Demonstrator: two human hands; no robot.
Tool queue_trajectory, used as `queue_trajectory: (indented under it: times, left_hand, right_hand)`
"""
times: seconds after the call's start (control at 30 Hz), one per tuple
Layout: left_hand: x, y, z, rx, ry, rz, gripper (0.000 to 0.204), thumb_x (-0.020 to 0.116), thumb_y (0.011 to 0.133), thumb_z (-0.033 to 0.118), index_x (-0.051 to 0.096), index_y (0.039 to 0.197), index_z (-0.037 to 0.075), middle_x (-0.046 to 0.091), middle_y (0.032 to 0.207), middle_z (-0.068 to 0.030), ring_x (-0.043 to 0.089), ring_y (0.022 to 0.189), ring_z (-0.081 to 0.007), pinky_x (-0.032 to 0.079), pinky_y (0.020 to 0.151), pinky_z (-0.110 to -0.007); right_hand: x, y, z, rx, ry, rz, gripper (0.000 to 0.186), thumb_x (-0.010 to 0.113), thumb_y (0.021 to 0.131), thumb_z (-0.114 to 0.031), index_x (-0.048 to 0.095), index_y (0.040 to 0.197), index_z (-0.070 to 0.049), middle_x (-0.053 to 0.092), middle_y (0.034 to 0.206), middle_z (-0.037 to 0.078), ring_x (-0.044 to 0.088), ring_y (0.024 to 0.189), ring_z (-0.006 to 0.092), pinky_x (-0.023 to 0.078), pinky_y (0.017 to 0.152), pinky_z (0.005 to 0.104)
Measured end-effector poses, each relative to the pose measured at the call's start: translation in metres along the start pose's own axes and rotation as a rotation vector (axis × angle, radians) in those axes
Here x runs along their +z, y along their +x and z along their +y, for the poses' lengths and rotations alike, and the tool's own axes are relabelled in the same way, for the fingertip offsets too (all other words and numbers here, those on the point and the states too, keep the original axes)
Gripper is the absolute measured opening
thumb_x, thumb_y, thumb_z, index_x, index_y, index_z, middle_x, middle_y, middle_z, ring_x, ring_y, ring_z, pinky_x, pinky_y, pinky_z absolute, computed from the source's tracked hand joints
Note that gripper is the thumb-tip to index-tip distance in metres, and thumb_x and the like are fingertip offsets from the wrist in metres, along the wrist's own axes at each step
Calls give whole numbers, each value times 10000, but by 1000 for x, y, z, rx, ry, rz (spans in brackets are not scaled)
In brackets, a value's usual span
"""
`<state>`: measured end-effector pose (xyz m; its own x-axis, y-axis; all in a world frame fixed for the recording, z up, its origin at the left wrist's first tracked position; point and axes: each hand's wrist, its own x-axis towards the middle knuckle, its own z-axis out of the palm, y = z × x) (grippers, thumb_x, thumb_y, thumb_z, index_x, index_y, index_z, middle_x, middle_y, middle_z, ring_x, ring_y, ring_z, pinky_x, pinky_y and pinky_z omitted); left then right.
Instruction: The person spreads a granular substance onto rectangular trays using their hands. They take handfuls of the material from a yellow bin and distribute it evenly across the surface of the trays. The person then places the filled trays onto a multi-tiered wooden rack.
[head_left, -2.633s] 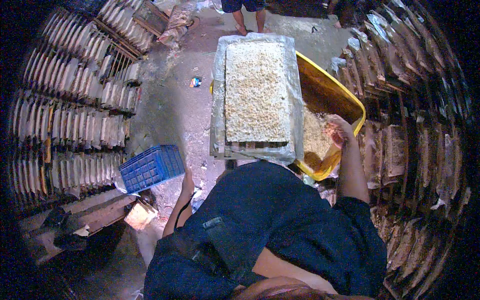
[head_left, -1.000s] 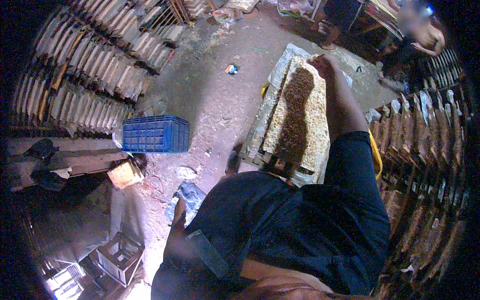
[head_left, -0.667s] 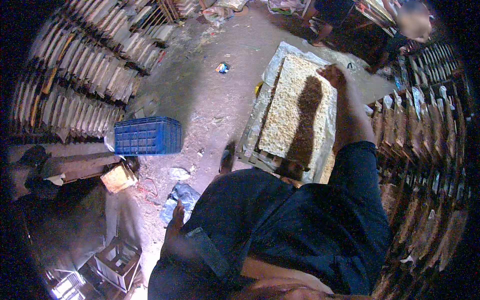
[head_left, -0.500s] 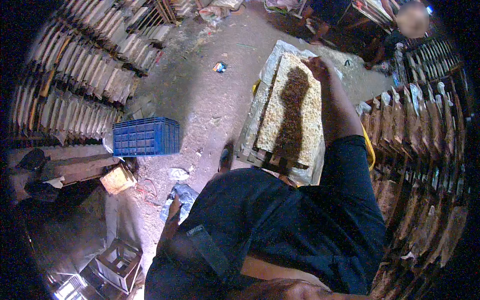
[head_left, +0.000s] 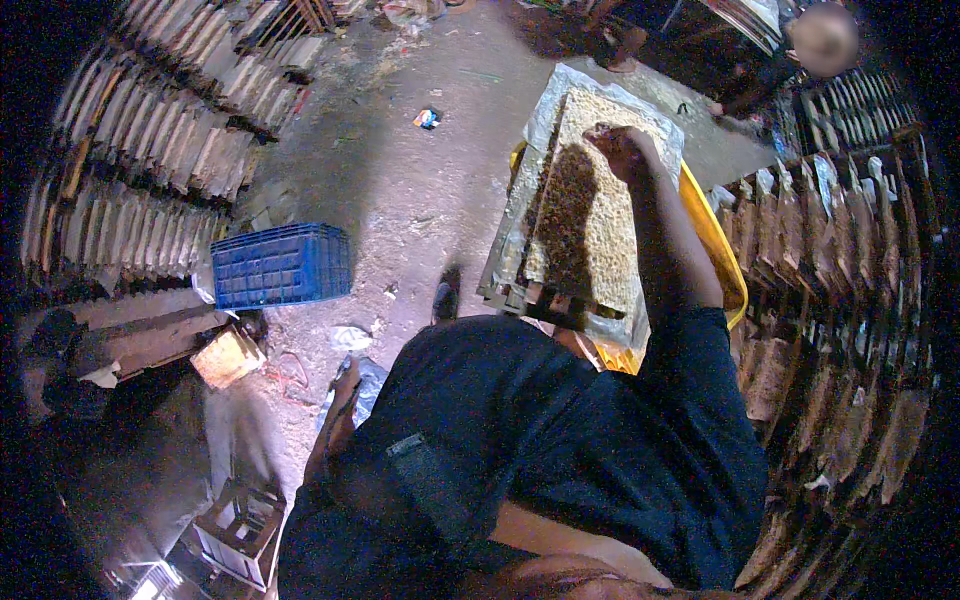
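Observation:
A pale, bean-like grain slab (head_left: 610,215) lies flat on a plastic sheet (head_left: 563,80) over a slatted wooden board (head_left: 508,285), with a yellow crate (head_left: 722,250) underneath. My right hand (head_left: 622,152) is over the far part of the slab, fingers stretched and slightly curved toward the left. Nothing shows in its fingers; whether they touch the grains is unclear. A dark shadow of the hand and arm falls across the slab. Low at my left side hangs my left hand (head_left: 346,385), beside crumpled clear plastic (head_left: 370,385). Its fingers are too dark to make out.
A blue crate (head_left: 282,265) stands on the floor to the left. Racks of wrapped slabs (head_left: 150,150) line the left side, and another rack (head_left: 800,230) stands close on the right. A small wooden stool (head_left: 240,530) is at lower left. A person (head_left: 740,95) is at far right.
My right hand has shifted left, from the slab's far right edge onto its far part. More of the yellow crate shows. The view has shifted slightly.

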<state>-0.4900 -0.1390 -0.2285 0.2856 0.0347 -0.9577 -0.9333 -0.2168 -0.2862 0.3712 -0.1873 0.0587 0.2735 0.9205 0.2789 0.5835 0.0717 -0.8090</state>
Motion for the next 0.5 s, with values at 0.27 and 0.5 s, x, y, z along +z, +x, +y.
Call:
queue_trajectory:
  times: [0.27,0.5]
  left_hand:
    - [42,-45,-46,-961,-2795,240,690,348,946,571,591,1183,-30,636,1032,-242,603,981,-345,439,879,-436]
    - [57,-87,-173,-900,-3490,260,687,439,931,561,535,1272,-28,577,1220,-147,539,1072,-217,407,928,-367]
  right_hand:
    - [34,-79,-113,163,-123,-10,317,506,846,-95,547,1139,20,597,1127,205,552,1130,370,453,988,424]
    - [87,-136,-235,818,811,321,281,545,782,43,524,1051,125,580,1099,263,589,1062,410,472,986,483]
